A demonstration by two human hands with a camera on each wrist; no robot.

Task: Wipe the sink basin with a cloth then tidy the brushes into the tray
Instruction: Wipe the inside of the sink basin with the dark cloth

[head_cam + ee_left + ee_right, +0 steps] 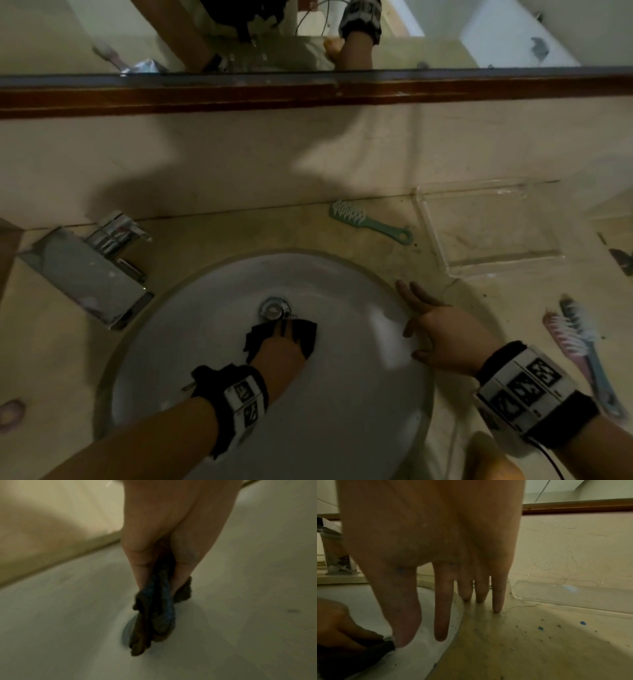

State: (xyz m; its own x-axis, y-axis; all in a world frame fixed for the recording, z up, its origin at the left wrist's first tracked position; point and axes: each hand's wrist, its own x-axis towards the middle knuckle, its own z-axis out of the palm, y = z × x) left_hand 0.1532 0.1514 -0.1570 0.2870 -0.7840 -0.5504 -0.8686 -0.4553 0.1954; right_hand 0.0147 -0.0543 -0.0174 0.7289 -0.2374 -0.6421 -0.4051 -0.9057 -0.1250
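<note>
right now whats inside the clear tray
Nothing shows inside the clear tray; the counter is visible through it. The green brush and two brushes lie outside it on the counter.

The round white sink basin (pixel 212 342) lies open apart from its chrome drain plug (pixel 274 308). On the beige stone table (pixel 239 233), a chrome tap (pixel 102 260) blocks the left; a green comb (pixel 370 222), clear plastic tray (pixel 493 263) and two brushes (pixel 579 346) crowd the right.

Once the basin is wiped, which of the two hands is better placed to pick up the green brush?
Probably the right hand. It is open and empty, resting on the sink rim on the side of the green brush and clear tray. The left hand holds the dark cloth near the drain.
</note>
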